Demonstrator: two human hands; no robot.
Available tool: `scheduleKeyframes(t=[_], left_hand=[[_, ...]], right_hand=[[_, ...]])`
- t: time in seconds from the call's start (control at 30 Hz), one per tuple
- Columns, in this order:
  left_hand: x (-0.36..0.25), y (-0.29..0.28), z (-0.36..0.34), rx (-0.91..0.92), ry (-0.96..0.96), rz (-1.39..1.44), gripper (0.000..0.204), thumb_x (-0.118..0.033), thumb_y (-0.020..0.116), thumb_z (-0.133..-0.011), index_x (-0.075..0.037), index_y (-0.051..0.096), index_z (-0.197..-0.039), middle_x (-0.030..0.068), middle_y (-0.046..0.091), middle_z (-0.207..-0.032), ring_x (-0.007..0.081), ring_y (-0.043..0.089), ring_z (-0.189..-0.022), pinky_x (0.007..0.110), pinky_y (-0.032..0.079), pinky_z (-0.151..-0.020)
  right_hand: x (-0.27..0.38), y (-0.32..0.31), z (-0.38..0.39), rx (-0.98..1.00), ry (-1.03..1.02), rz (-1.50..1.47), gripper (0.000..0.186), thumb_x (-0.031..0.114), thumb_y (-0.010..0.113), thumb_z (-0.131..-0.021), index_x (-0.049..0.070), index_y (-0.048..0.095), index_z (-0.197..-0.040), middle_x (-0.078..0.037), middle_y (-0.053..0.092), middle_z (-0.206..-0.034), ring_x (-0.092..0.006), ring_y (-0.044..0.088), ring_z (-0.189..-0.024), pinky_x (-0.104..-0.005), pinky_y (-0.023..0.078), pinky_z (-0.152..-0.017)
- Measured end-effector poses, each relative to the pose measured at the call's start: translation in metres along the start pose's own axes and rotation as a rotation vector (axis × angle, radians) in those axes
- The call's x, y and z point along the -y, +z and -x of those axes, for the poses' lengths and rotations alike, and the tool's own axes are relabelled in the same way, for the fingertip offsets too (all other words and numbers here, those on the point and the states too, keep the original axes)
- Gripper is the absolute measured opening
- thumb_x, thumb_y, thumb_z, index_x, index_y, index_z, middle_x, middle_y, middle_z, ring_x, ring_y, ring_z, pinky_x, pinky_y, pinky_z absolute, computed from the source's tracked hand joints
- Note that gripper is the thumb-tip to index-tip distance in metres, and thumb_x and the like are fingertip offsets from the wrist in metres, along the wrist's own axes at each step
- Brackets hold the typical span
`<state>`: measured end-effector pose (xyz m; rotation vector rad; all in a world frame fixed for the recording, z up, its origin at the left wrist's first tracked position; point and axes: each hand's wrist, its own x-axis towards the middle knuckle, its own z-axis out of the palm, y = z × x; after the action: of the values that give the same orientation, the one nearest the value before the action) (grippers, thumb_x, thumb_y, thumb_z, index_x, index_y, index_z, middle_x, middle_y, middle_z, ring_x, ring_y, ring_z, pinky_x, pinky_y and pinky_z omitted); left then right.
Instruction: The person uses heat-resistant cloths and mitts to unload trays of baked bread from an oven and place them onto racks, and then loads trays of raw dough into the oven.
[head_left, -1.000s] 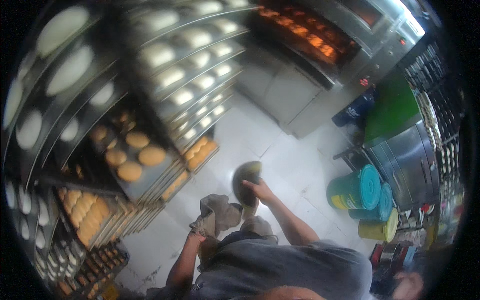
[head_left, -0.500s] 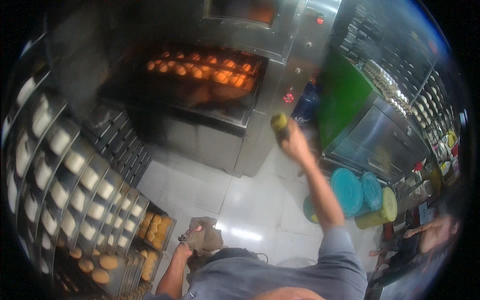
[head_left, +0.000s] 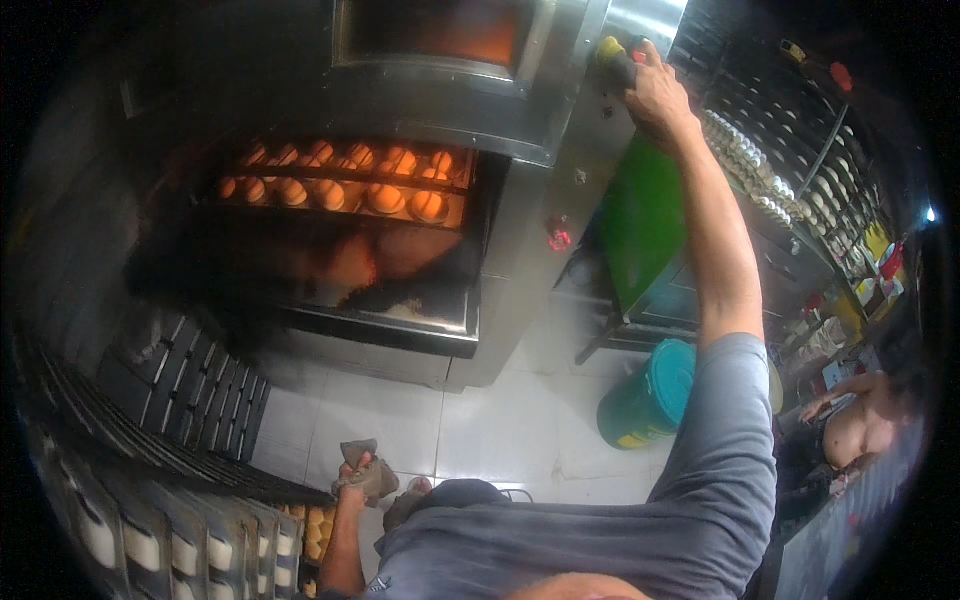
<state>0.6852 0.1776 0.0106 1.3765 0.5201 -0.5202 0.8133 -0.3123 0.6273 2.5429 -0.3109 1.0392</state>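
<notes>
My right hand (head_left: 658,98) is raised at the upper part of the steel oven front (head_left: 535,215). It is closed round a short dark thing with a yellow-green end (head_left: 609,48), whose kind I cannot make out. One finger reaches to a red button or lamp (head_left: 640,52) on that panel; whether it touches I cannot tell. Low on the left, my left hand (head_left: 352,472) grips a grey-brown cloth (head_left: 374,482). Ahead, the oven's lower chamber stands open, with rows of round buns (head_left: 330,194) glowing orange inside.
Racks with trays of pale dough (head_left: 185,555) stand close on my left, beside a stack of dark trays (head_left: 205,390). To the right are a green-sided cabinet (head_left: 645,225), egg trays (head_left: 750,165) and a teal-lidded bin (head_left: 668,374). Another person (head_left: 865,430) is at far right.
My right hand has gone up from beside the lower oven panel to the red button or lamp, still holding the dark thing. The view has shifted toward the oven; the left hand keeps the cloth.
</notes>
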Motion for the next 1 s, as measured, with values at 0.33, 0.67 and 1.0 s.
scheduleKeyframes(t=[0.33,0.67,1.0], left_hand=[[-0.04,0.006,-0.049,0.219,-0.005,0.247,0.059,-0.042,0.075,-0.076,-0.005,0.056,-0.118,0.0061,0.062,-0.093,0.0212,0.06,-0.082,0.037,0.05,-0.071],[0.005,0.045,-0.028,0.175,-0.075,0.514,0.038,-0.039,0.052,-0.092,-0.01,0.056,-0.118,0.0061,0.058,-0.117,0.0211,0.057,-0.104,0.041,0.049,-0.085],[-0.002,0.084,0.084,0.048,0.041,0.686,0.038,-0.039,0.06,-0.089,-0.01,0.059,-0.113,0.0035,0.061,-0.109,0.0197,0.056,-0.102,0.039,0.047,-0.09]], right_hand=[[-0.037,0.03,-0.038,0.034,-0.059,0.239,0.035,0.019,0.061,-0.081,-0.006,0.06,-0.106,-0.017,0.035,-0.143,-0.0357,0.058,-0.107,-0.0442,0.048,-0.092],[0.03,0.037,0.047,0.017,-0.109,-0.396,0.05,0.008,0.059,-0.077,0.002,0.051,-0.126,-0.021,0.055,-0.125,-0.0334,0.057,-0.111,-0.0387,0.043,-0.095],[0.242,0.162,0.25,0.65,-0.539,-0.864,0.067,0.038,0.059,-0.086,0.002,0.037,-0.139,-0.017,0.029,-0.148,-0.0338,0.021,-0.139,-0.0426,0.018,-0.114]])
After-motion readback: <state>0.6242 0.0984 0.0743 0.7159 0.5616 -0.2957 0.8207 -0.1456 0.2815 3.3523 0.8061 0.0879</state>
